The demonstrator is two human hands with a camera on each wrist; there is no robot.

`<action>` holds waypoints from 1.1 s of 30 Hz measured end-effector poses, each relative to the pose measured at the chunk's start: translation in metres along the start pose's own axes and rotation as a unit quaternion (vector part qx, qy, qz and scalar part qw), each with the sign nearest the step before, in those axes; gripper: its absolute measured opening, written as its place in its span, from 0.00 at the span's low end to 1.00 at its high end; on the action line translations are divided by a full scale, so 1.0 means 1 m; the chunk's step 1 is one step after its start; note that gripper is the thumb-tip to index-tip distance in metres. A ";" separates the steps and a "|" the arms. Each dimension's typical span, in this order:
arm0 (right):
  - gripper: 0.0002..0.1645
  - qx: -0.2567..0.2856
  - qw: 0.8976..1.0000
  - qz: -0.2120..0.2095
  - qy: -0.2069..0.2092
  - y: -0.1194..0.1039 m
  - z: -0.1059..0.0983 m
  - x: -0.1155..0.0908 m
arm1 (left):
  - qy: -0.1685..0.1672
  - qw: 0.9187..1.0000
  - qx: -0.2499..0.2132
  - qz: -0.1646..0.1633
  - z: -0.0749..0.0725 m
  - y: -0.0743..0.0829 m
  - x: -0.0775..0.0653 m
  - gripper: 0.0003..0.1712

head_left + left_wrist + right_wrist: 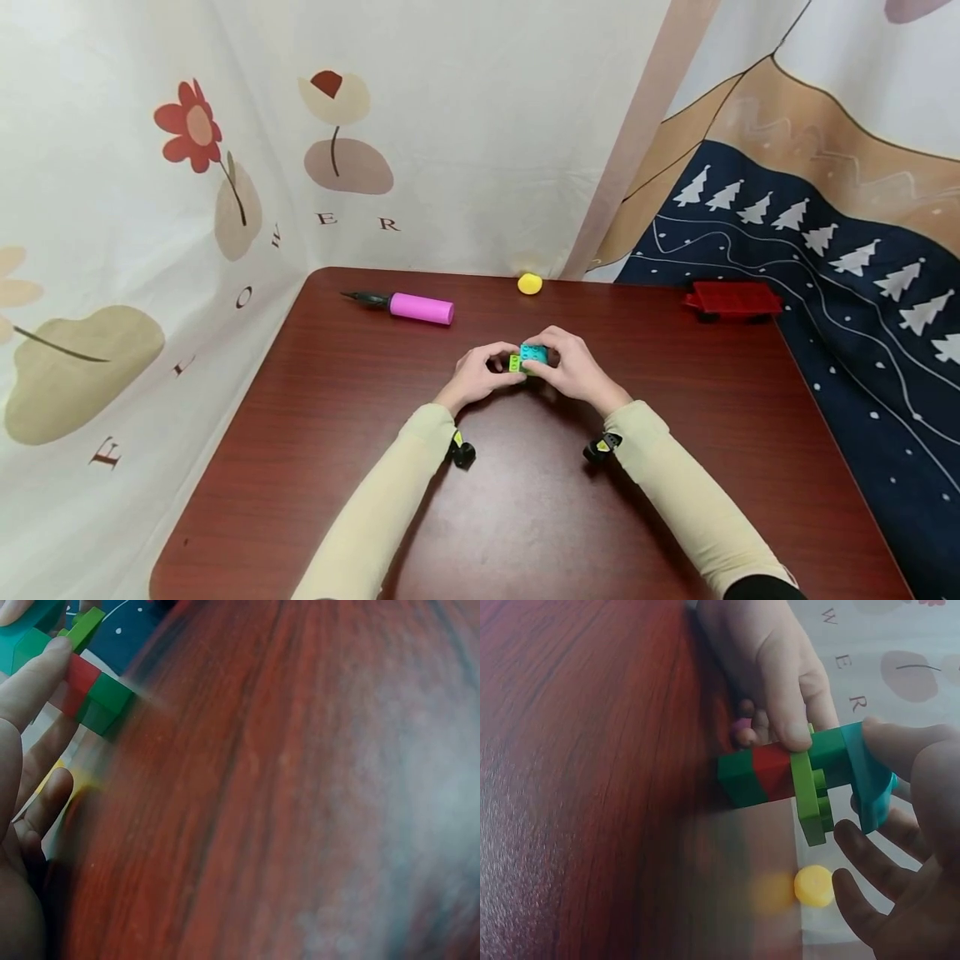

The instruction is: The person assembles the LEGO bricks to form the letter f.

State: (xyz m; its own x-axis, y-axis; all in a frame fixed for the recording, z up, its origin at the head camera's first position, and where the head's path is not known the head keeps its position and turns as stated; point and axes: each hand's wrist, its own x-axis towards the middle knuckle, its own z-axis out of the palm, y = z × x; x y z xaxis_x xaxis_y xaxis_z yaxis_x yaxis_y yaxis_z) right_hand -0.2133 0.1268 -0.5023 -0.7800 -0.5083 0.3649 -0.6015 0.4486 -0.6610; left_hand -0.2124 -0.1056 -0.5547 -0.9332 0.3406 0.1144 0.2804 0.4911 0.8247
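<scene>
Both hands meet over the middle of the table on a small tower of toy building bricks. From the bottom it has a green brick (741,780), a red brick (772,772), a light green plate (808,804) sticking out sideways, another green brick (829,757) and a turquoise brick (868,784) on top. My left hand (480,375) pinches the tower around the light green plate. With thumb and fingers, my right hand (573,367) holds the turquoise brick. In the left wrist view, fingers partly cover the tower's upper part.
A pink cylinder with a black pointed end (422,308) lies at the back left of the brown table (525,517). A yellow round object (529,284) sits at the back edge. The red toy wagon (735,300) stands at the back right corner. Printed curtains hang behind.
</scene>
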 end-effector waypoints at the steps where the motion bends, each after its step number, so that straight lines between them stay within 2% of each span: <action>1: 0.17 0.003 1.000 -0.001 0.001 0.000 0.000 0.001 | 0.001 1.000 0.001 -0.001 0.000 0.000 0.000 0.25; 9: 0.17 0.010 1.000 0.012 -0.010 -0.001 0.000 0.003 | -0.003 1.000 0.002 -0.009 0.000 -0.003 0.000 0.25; 17: 0.20 0.021 0.998 0.048 -0.027 0.002 -0.006 -0.001 | -0.001 1.000 -0.010 0.002 0.003 -0.003 0.001 0.25; 24: 0.22 0.017 0.998 0.030 -0.054 0.006 -0.010 -0.004 | 0.002 1.000 -0.005 -0.003 0.001 0.000 0.000 0.25; 33: 0.22 0.025 0.998 0.026 -0.053 0.007 -0.012 -0.004 | -0.004 1.000 0.010 0.011 0.000 0.000 0.000 0.28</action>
State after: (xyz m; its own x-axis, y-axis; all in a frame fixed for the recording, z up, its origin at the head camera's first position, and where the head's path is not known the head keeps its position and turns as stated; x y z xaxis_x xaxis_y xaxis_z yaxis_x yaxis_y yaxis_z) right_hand -0.2164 0.1410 -0.5008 -0.7861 -0.5610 0.2593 -0.5489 0.4408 -0.7102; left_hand -0.2120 -0.1054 -0.5550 -0.9249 0.3577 0.1286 0.3057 0.4990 0.8109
